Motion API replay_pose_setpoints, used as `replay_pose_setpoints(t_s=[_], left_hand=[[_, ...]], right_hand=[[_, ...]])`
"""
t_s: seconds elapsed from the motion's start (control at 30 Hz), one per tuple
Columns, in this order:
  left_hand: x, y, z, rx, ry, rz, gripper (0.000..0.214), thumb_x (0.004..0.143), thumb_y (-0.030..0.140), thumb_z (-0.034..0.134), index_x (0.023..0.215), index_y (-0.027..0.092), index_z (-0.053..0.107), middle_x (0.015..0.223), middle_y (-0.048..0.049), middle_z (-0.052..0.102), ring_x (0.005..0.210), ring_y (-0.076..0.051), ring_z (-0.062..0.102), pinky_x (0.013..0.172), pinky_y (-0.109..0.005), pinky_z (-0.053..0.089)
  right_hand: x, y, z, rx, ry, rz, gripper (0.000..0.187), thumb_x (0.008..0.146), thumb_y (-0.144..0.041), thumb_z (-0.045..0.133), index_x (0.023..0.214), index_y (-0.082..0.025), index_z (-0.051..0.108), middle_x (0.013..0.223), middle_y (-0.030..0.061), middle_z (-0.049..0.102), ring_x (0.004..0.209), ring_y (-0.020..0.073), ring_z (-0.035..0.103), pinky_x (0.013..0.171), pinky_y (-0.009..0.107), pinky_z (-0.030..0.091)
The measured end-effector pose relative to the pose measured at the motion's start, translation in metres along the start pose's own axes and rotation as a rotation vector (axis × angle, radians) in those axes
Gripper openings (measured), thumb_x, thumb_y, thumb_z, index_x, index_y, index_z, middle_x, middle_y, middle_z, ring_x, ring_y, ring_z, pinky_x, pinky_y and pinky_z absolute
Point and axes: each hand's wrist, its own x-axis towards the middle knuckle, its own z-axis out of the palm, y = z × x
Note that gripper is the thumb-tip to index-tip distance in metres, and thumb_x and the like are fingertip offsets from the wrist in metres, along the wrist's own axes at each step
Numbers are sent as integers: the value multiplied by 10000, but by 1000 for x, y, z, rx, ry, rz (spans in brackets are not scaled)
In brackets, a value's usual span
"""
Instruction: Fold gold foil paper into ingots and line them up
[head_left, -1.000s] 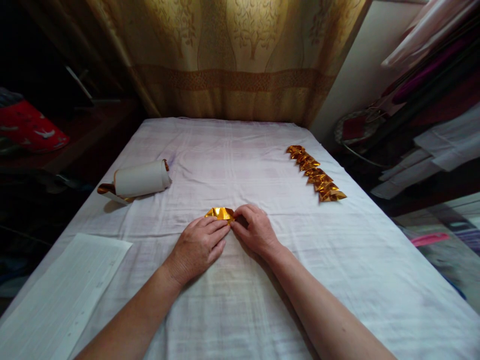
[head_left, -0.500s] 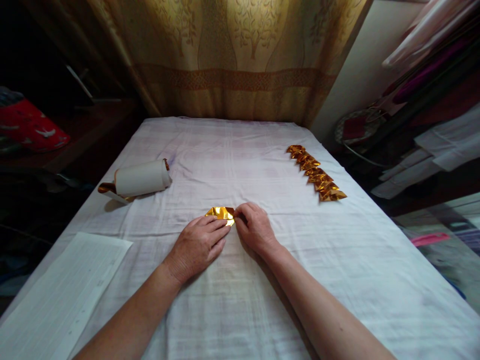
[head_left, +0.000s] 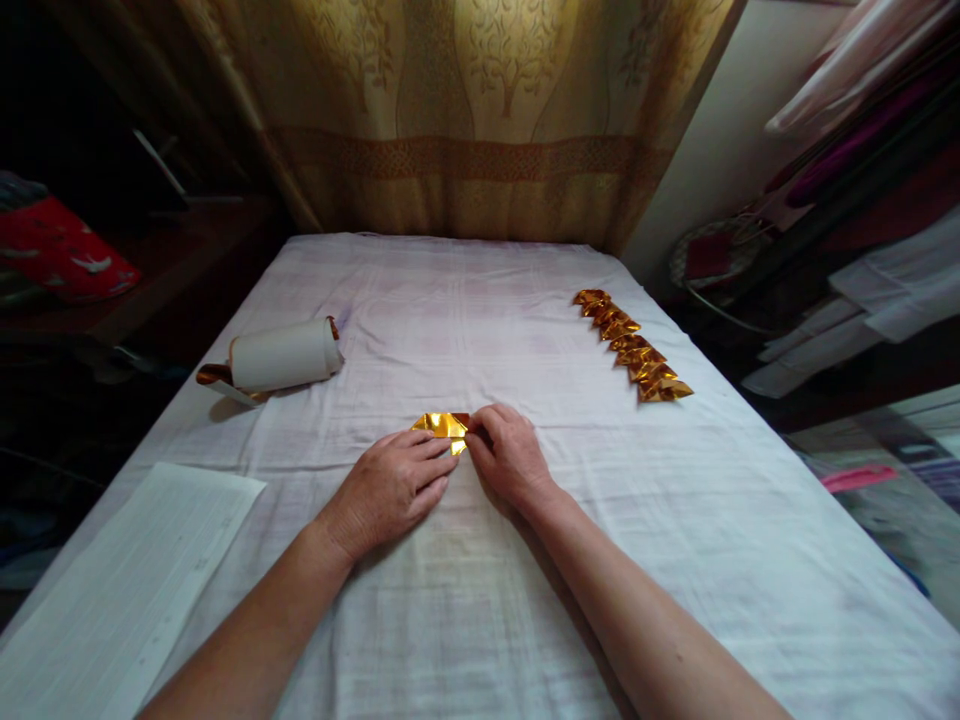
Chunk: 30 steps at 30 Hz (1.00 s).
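A small folded piece of gold foil paper [head_left: 441, 424] lies on the white cloth [head_left: 480, 330] in the middle of the table. My left hand [head_left: 386, 487] lies flat with its fingers stretched out, the fingertips pressing on the foil's near edge. My right hand [head_left: 508, 455] is curled at the foil's right end, thumb and fingers pinching its corner. A row of several folded gold foil pieces [head_left: 630, 347] lies at the right of the cloth, far from both hands.
A white roll with gold foil lining [head_left: 279, 356] lies on its side at the left. A white sheet of paper [head_left: 112, 580] covers the near left corner. A patterned curtain [head_left: 465, 120] hangs behind the table. Clutter stands on both sides.
My right hand has slid slightly left and curled tighter onto the foil's right corner, folding it in. My left hand has shifted a little left while still pressing the foil.
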Motion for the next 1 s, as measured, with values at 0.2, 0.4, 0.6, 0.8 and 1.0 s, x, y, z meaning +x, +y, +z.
replay_pose_setpoints(t_s=[0.2,0.4,0.6,0.8,1.0], left_hand=[[1,-5,-5,-57,-39,47,265,953,291,509,1120,240,708,1233,-55,706,1169,-242,627,1032,-428,490],[-2,-7,-4,-113,8,40,234,934,279,530,1044,237,732,1236,-74,695,1176,-249,624,1038,-439,495],[-4,-12,0,-221,235,-79,126,886,203,572,917,217,694,1224,-90,685,1179,-226,613,1041,-420,491],[-6,-24,0,-352,289,-244,142,868,146,496,927,217,604,1162,-71,700,1085,-190,655,949,-371,539],[-10,-37,5,-277,303,-322,114,876,230,561,979,222,607,1057,-52,710,983,-198,663,868,-358,545]], right_hand=[[0,3,1,0,13,-7,68,863,-151,587,833,-212,591,855,37,650,849,210,572,759,318,389],[-2,4,3,5,54,-19,59,879,-174,585,907,-222,607,877,40,674,848,210,586,764,318,398],[-4,3,1,-13,23,-106,110,907,-172,603,952,-234,681,935,29,726,883,207,608,781,329,404],[-5,1,-1,-20,32,-157,170,913,-199,595,971,-259,744,1000,44,727,913,203,613,825,351,430],[-4,0,-3,-14,8,-159,130,911,-227,620,957,-245,740,1010,45,726,923,201,616,834,353,431]])
